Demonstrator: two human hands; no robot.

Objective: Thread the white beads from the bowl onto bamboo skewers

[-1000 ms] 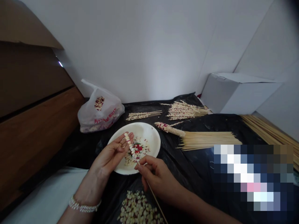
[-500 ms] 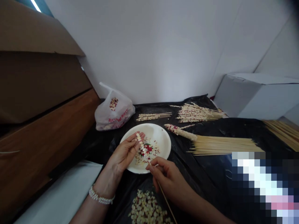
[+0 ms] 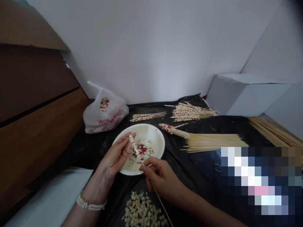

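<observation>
— What's the surface and the room?
— A black plastic sheet point(image 3: 201, 167) below a white wall point(image 3: 153, 47), with a white box point(image 3: 243, 94) far right.
— And the skewer point(image 3: 136, 152)?
— The right hand point(image 3: 158, 176) pinches its bare shaft. Its loaded end slants up-left from that pinch into the left hand point(image 3: 115, 154)'s closed fingertips, over the white plate point(image 3: 156, 138) just beyond the 2 hands.

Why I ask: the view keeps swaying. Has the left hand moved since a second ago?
No. Against the white plate, the left hand keeps its place, fingertips over the plate's left half on the skewer; only the camera swung.
</observation>
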